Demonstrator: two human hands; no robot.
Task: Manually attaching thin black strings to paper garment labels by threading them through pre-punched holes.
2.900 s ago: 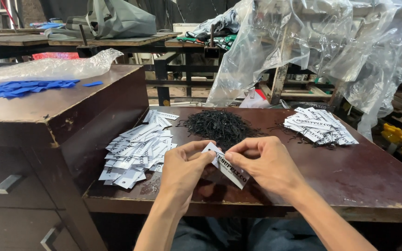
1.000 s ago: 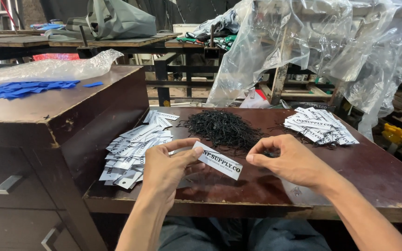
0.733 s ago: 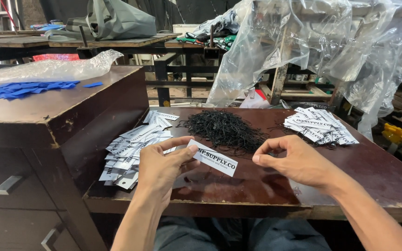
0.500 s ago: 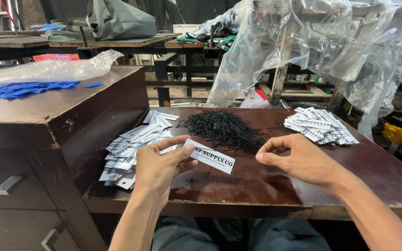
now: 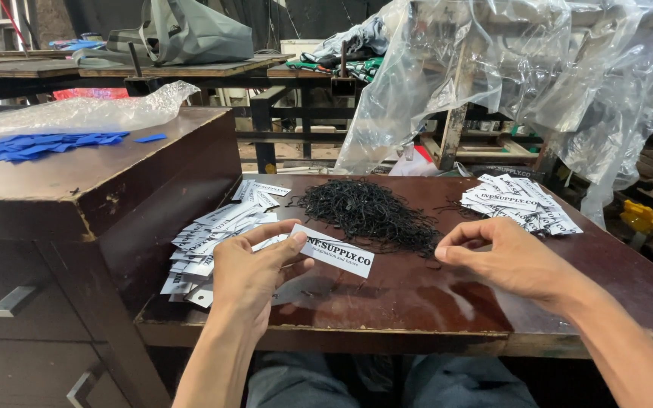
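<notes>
Holding a white tag (image 5: 332, 250) pinched in my left hand (image 5: 255, 272), long axis pointing right; right hand (image 5: 512, 257), fingertips pinched with nothing visible between them, is nearer the cords (image 5: 368, 211).

Both forearms are bare up to the frame's lower edge, no sleeves showing. The left hand (image 5: 247, 276) and right hand (image 5: 512, 261) wear no gloves, rings or watch. Below the surface's near edge, grey-blue trousers (image 5: 387, 381) cover the lap.
</notes>
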